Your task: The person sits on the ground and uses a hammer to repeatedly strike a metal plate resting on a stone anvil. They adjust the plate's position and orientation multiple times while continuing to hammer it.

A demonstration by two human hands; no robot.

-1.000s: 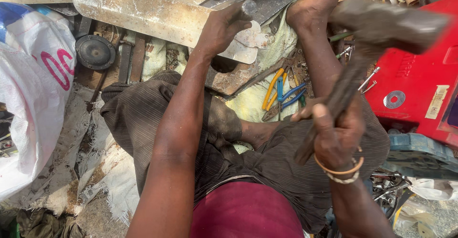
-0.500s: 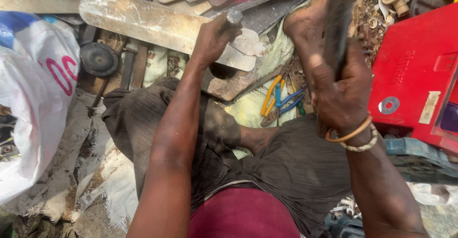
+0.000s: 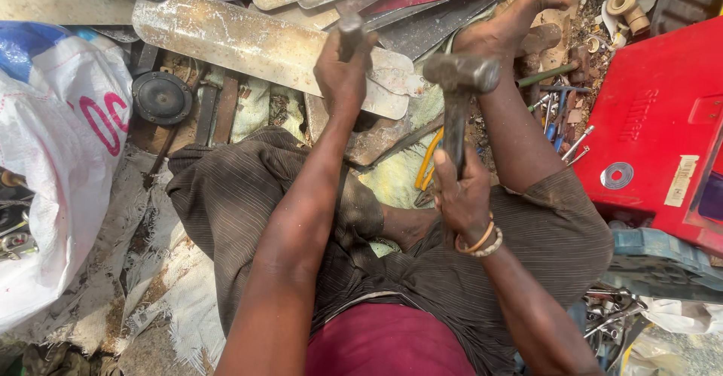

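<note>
Hammer (image 3: 459, 97) in the middle of the frame is up in the air, its handle gripped tight by the right hand (image 3: 461, 195). Left hand (image 3: 343, 67) is closed around a short metal rod (image 3: 351, 28), standing it on the long metal blade (image 3: 248, 44) near the top.

— How is the light?

— Bright daylight from above. The long pale metal blade (image 3: 248, 44) glares almost white, and the red case (image 3: 663, 135) is strongly lit. Soft shadows sit under the forearms and in the trouser folds.

— Is it sharp?

— Mostly. The hammer (image 3: 459, 74) head shows slight blur, while the left hand (image 3: 343, 71) and right hand (image 3: 461, 195) are fairly crisp. The white sack (image 3: 60, 172) stretches at the wide-angle edge, and the corners soften.
</note>
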